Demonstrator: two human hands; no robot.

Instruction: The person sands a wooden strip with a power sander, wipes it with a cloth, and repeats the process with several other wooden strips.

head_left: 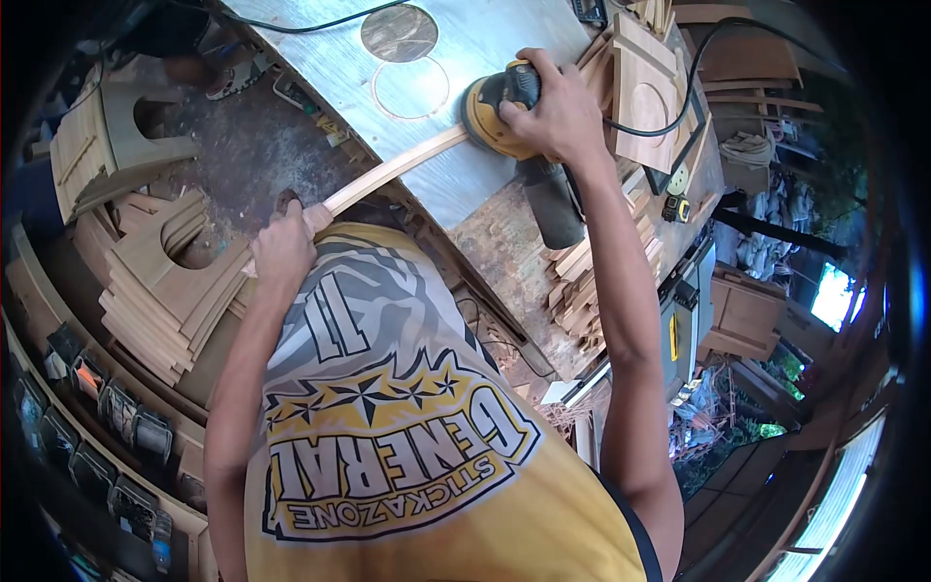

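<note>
One pale, slim, curved wood strip (388, 173) is clenched at its near end by the left hand (283, 247); the right hand (553, 116) grips a yellow orbital sander (490, 109), seemingly touching its far end.

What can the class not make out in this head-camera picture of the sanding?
- Head view: the underside of the sander, hidden by its own body and the right hand.
- Head view: the near end of the wooden strip, wrapped inside the left hand.
- Head view: the small items on the lower-left shelf, which are dark and smeared by the lens edge.
</note>
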